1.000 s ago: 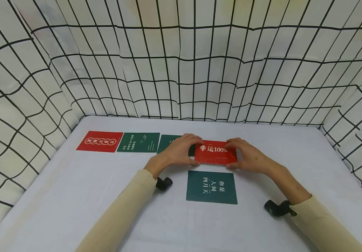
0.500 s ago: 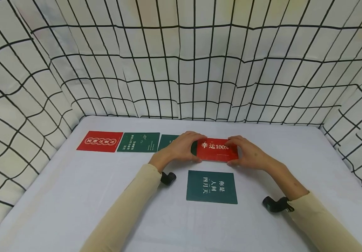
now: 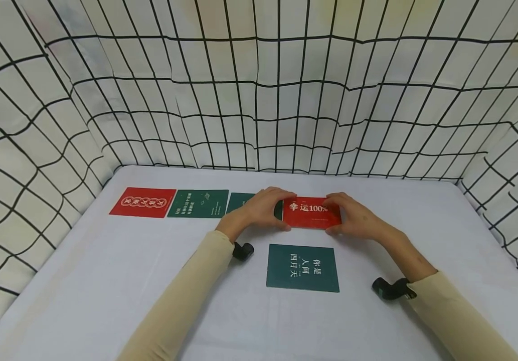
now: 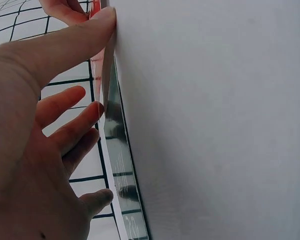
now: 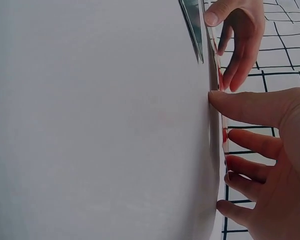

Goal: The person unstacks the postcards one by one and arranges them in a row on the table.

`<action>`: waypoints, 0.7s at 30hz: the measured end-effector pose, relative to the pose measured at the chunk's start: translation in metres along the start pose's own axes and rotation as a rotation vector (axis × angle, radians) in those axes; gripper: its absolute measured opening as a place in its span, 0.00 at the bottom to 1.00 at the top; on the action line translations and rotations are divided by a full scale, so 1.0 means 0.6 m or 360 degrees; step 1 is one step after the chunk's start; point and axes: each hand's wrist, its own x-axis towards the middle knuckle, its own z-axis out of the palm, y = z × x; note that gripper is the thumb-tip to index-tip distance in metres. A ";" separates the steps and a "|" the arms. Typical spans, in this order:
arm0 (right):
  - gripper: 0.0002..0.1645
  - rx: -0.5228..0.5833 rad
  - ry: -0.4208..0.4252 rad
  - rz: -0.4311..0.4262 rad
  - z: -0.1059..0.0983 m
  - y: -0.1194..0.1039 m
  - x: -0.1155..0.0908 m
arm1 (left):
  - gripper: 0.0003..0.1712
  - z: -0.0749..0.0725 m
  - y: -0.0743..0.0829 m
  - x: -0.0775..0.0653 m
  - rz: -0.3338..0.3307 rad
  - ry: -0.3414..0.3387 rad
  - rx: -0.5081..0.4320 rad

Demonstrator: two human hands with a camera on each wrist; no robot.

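Observation:
A red card (image 3: 311, 220) with white lettering lies between the two hands near the back middle of the table. The left hand (image 3: 268, 208) holds its left end, thumb at the near edge and fingers at the far edge. At the opposite end the right hand (image 3: 358, 218) grips it the same way. In the left wrist view the left thumb (image 4: 97, 30) meets the card's edge; the right wrist view shows the right thumb (image 5: 240, 105) there. A dark green card (image 3: 239, 200) is partly hidden behind the left hand.
Left of the hands, a green card (image 3: 211, 206) and a red card (image 3: 143, 211) continue the row. Nearer the person lies another dark green card (image 3: 303, 281) with white characters. White cloth covers the table (image 3: 119, 281); black netting (image 3: 278, 100) stands around it.
Both hands have shifted the red card slightly away from the person and a little to the right, with less movement in the last half second. The other cards have stayed put.

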 end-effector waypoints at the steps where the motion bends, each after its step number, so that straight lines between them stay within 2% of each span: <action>1: 0.42 0.0001 -0.0003 0.0005 0.000 0.000 0.001 | 0.51 0.000 -0.001 0.001 0.0004 -0.0004 0.0005; 15: 0.42 0.0056 -0.0053 -0.0032 -0.004 0.008 0.010 | 0.50 -0.003 -0.007 0.004 -0.0001 -0.0057 0.0003; 21: 0.45 0.0091 -0.0057 -0.0024 -0.003 0.008 0.014 | 0.49 -0.004 -0.005 0.002 -0.0009 -0.0068 0.0012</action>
